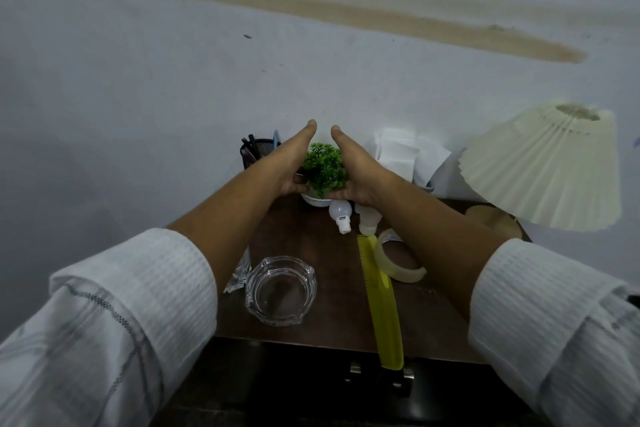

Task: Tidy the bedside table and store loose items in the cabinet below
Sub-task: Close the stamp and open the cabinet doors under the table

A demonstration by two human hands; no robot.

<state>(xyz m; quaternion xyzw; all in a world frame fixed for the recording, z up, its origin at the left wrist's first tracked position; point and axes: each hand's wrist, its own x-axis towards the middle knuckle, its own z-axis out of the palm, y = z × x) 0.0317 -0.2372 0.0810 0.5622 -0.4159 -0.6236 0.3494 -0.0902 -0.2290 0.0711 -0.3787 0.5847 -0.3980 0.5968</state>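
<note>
Home bedroom: dark bedside table [346, 305], pleated lamp [543, 170], scuffed painted wall [207, 62].

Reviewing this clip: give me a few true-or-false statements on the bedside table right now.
1. The left hand and right hand flank the plant. True.
2. The comb lies inside the ashtray. False: it lies on the table, right of the ashtray.
3. The comb overhangs the table's front edge. True.
4. The tape lies left of the ashtray. False: it lies right of the comb.
</note>
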